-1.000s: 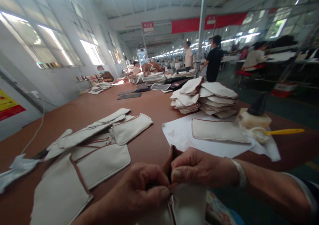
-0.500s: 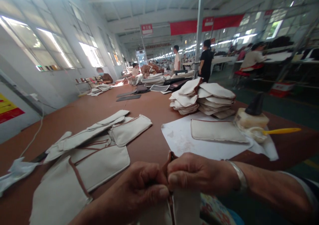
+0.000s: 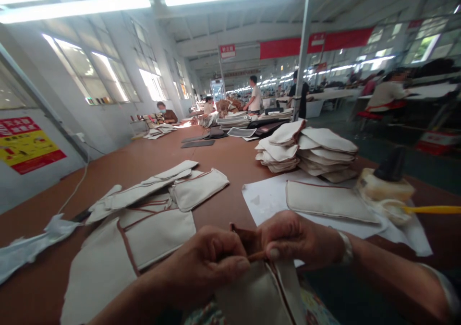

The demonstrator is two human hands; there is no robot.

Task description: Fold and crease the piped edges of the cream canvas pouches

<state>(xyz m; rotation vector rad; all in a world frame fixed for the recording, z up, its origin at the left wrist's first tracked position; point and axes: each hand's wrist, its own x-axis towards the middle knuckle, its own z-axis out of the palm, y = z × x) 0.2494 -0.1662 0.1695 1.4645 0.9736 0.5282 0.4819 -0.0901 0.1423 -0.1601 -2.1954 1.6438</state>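
My left hand [image 3: 205, 262] and my right hand [image 3: 298, 238] are both closed, pinching the brown-trimmed top edge of a cream fabric piece [image 3: 259, 294] that hangs over the near table edge at the bottom centre. The thumbs and fingertips meet on the brown trim strip [image 3: 248, 241]. A silver bracelet [image 3: 346, 248] sits on my right wrist. Just beyond my right hand a flat cream piece [image 3: 327, 202] lies on a white paper sheet [image 3: 266, 198].
Loose cream pieces with brown edging [image 3: 144, 214] spread over the brown table [image 3: 223, 162] at left. A stack of folded pieces [image 3: 309, 150] stands behind the paper. A glue pot with a yellow-handled brush [image 3: 389, 190] sits at right. Other people work at far tables.
The view has swung left and tilted down slightly. My hands have parted a little along the trim, and more of the cream piece shows below them.
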